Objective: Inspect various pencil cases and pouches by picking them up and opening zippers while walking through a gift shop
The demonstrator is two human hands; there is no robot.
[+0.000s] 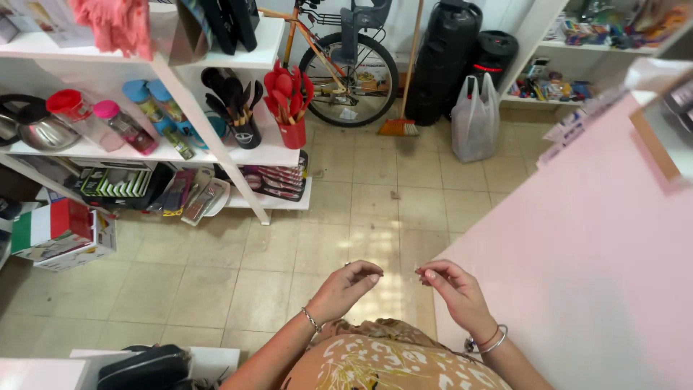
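- Your fingers [369, 275] on the left hand [349, 287] are pinched together at the tips, and those of the right hand [453, 287] are pinched too, low in the middle of the frame. Whatever they grip is too small or thin to make out; it may be a thread or pin between the two pinches.
- Both hands hang in the air, over the floor [216, 267] rather than the worktop [577, 253]. Loosen either pinch and, in my judgement, the tiny thing drops onto pale tiles where you would hardly find it.
- Bangles on both wrists could snag anything fine stretched between the hands.
- Pink worktop, right of frame, is bare near you; its edge lies just beside your right hand, so a jolt of the elbow against it could break the grip.
- Further off, upper left, the shelf [238, 155] carries a red pot of utensils [291, 101]; a bicycle [346, 58] and a white bag [475, 119] stand at the top, well apart from your hands.
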